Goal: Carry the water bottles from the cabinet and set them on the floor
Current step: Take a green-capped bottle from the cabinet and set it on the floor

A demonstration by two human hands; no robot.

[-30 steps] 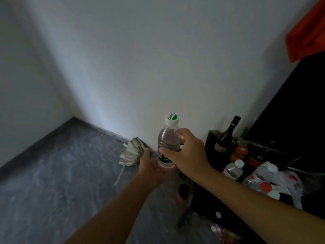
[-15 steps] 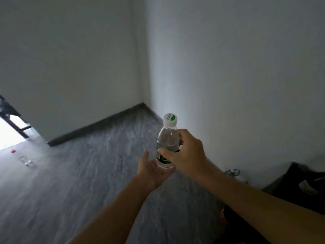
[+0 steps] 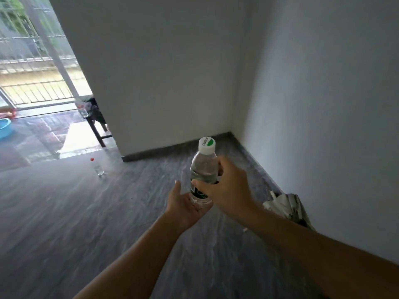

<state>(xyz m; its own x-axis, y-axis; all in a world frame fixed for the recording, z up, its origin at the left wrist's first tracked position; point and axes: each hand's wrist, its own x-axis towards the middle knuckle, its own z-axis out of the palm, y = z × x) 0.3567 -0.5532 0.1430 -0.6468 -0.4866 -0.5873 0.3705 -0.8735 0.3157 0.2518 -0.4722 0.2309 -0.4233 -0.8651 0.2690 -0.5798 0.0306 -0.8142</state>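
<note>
Bottle (image 3: 203,169) in hand is the item under carry; we record the scene from left to right. At far left we note a blue basin (image 3: 4,127) on the wet tiles outside the doorway, with a railing (image 3: 36,91) behind it. Inside the doorway stands a dark stool (image 3: 97,126), and a clear bottle-like item on it is too small for us to identify. On the grey floor (image 3: 64,212) near the threshold stands a second bottle (image 3: 98,169), upright, with a red cap (image 3: 92,159) lying just beside it. Our left hand (image 3: 183,210) is palm up with fingers relaxed and thumb raised; it cups the base of the held bottle from below, touching it, without curling round it. The held bottle is upright, clear, with a white cap (image 3: 206,144) bearing a green mark and a dark label band low on its body; it is in the air, well above the floor, in front of the room corner. Our right hand (image 3: 228,188) wraps the bottle at mid-body, thumb across the near side and fingers round the far side. At right, against the wall (image 3: 323,104), lies a bundle of white strips (image 3: 287,206) on the floor; we cannot tell what it is.
</note>
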